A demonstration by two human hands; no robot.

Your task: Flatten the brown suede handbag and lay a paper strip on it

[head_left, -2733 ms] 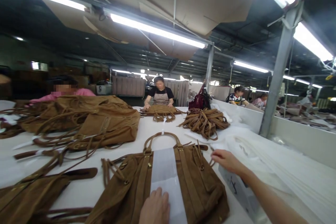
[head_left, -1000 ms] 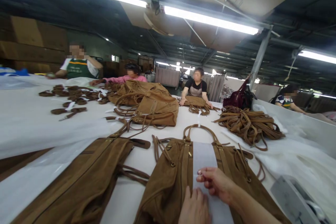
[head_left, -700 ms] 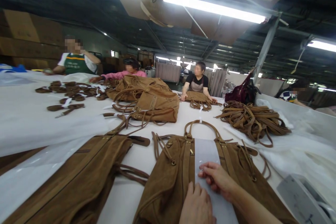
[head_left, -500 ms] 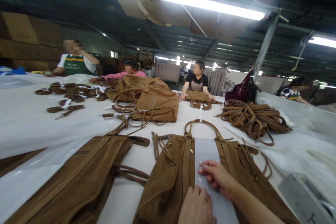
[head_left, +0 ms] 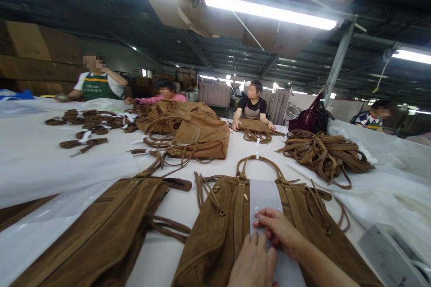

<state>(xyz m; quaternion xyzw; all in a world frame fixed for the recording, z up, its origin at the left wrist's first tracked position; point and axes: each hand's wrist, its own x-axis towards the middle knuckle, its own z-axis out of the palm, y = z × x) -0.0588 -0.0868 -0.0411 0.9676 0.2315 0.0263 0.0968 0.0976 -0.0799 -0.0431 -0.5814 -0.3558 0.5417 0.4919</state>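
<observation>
A brown suede bag (head_left: 215, 228) lies flat on the white table (head_left: 175, 202) in front of me, handles pointing away. A white strip (head_left: 265, 193) runs down its middle. My left hand (head_left: 253, 263) lies flat on the near end of the strip, fingers stretched out. My right hand (head_left: 279, 229) rests just beyond it with fingers curled and pressed together, the tips down on the strip. Whether they pinch something small is hidden.
A second brown bag (head_left: 101, 233) lies at my left and a stack of bags (head_left: 191, 132) further back. Loose straps (head_left: 323, 152) are piled at the right, with a grey box (head_left: 387, 255) near the right edge. Several people work along the far side.
My right hand came back from the grey box to the strip and now presses it a little nearer to me. My left hand stays flat on the bag.
</observation>
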